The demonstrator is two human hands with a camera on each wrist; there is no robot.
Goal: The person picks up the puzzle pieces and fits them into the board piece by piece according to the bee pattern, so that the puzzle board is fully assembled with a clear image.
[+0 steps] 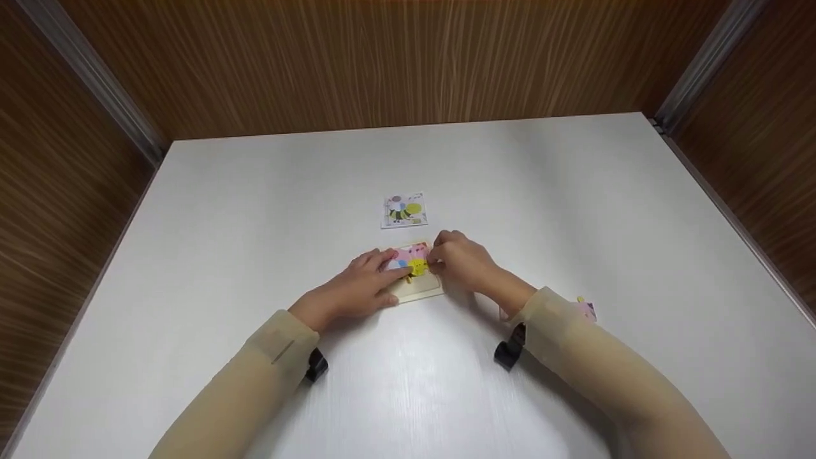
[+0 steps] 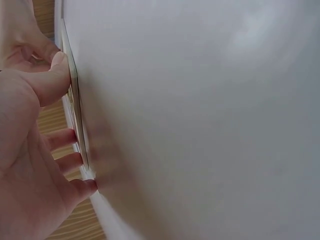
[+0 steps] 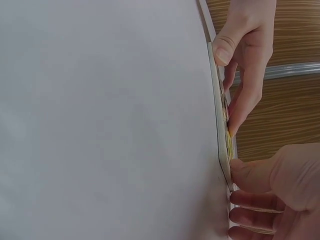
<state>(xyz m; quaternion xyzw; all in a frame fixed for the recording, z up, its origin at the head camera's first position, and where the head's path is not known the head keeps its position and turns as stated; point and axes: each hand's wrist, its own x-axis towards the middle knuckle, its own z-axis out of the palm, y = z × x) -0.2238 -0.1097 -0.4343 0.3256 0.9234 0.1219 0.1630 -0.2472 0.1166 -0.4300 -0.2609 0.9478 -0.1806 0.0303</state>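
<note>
A small wooden puzzle board lies on the white table. Pink, blue and yellow picture pieces cover its far part, and bare wood shows along the near side. My left hand rests over the board's left side, its index finger reaching onto the yellow part. In the left wrist view the left thumb touches the board's edge. My right hand grips the board's right edge between thumb and bent fingers; whether a piece is also under these fingertips is hidden.
Beyond the board lies a square card with a bee picture. A pink piece shows partly from behind the right sleeve. Wood-grain panels stand along the table's back and sides.
</note>
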